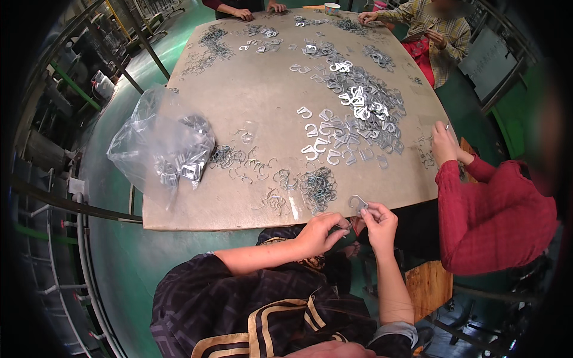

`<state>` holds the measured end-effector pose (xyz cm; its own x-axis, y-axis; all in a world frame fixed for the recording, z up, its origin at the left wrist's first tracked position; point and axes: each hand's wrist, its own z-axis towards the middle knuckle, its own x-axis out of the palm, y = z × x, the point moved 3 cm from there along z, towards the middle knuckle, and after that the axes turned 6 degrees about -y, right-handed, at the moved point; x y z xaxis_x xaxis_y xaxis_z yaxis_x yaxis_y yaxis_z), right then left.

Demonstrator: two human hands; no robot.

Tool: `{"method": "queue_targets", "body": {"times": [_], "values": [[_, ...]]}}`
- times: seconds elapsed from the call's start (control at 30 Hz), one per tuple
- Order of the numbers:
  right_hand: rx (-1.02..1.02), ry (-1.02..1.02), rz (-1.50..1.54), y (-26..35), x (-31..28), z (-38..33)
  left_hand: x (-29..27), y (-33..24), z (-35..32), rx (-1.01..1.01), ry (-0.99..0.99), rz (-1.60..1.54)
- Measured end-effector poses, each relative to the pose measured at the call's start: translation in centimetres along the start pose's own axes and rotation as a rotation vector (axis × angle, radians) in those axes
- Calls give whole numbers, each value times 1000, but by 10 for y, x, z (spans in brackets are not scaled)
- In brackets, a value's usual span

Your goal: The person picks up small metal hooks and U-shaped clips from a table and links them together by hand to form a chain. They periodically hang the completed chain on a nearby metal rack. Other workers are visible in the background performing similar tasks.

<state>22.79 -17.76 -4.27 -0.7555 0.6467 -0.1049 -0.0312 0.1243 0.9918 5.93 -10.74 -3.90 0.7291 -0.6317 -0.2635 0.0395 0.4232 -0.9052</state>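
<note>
Green, glossy flooring (119, 250) surrounds a broad tan-topped table (256, 113), which serves as the landmark for everything else. Just off its near edge, the right hand (381, 224) has thumb and forefinger closed on a flat, grey, hook-shaped metal piece (356, 204), whose curved end points up over the tabletop. Beside it, also at the table's near edge, the left hand (322, 234) has its thumb and fingers curled close together near something small and dark; whether they grip it I cannot tell.

On the table's right half lies a large heap of similar silvery hooks (373, 110), thinning out toward the middle. Close to the near edge sits a tangle of thin, dark, curved wires (318, 188), and over the left edge slumps a clear plastic bag (140, 146) with shiny metal pieces inside. At the table's right edge, a co-worker's hands (444, 146) emerge from a red sleeve (450, 191).

The held hook looks light and stiff, unlikely to break, though its smooth faces could slip between dry fingertips. Its flat body seems the best place to take hold, pinched across the faces so the open curve stays free. The loose wires look springier and prone to snagging one another, so lifting one by a free end seems wise.
</note>
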Motion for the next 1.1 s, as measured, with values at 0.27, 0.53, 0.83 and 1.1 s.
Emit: {"method": "queue_targets", "body": {"times": [0.27,0.53,0.83,1.1], "values": [[-45,-8,-17,10,6,-36,0,-4,0,14,-66,82],[-89,-49,-62,9,10,-45,3,-1,-5,55,-27,160],[-120,13,-5,4,9,-53,6,6,-10,53,40,245],[-143,-20,-27,4,6,-57,-76,30,0,-16,-173,385]]}}
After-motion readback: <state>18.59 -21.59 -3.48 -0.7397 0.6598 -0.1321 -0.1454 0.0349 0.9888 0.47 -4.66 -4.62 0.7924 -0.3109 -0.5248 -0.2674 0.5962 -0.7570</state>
